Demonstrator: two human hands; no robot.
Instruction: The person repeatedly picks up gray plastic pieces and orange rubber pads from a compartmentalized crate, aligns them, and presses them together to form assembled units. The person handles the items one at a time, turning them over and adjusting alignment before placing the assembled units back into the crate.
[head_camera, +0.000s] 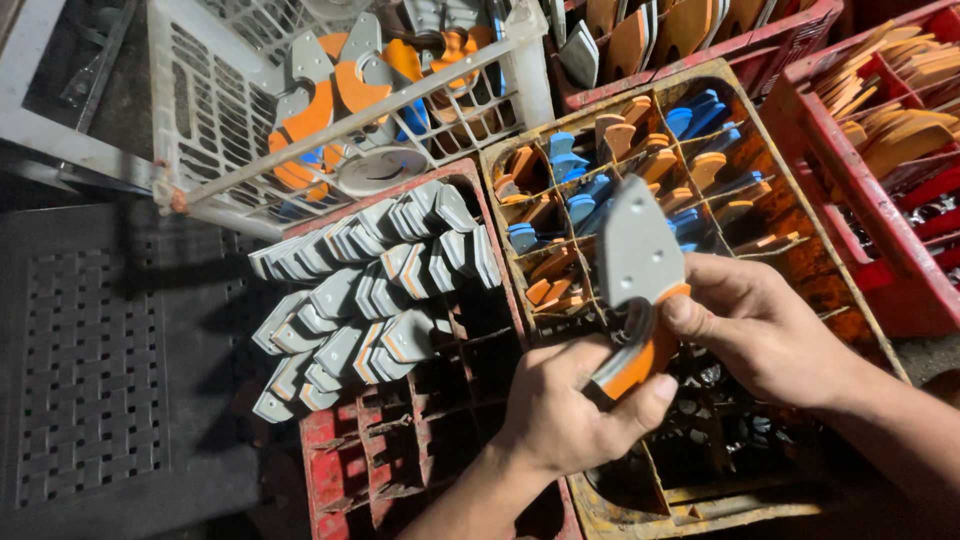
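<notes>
Both hands, left hand (570, 415) and right hand (765, 330), clamp a grey-and-orange soled piece (638, 275); a red crate (345, 460) sits just left.

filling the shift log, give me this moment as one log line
left hand: grips orange-edged grey piece | right hand: pinches same piece | below: yellow divided crate | left of it: red crate, stacked grey pieces

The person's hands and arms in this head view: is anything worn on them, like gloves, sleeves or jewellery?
Nothing shows. The left hand and right hand are bare, with no gloves, rings or tape on the fingers in view. Both forearms are uncovered as far as the picture's edge, with no sleeve, watch or bracelet in view. The fingernails are short and unpainted.
</notes>
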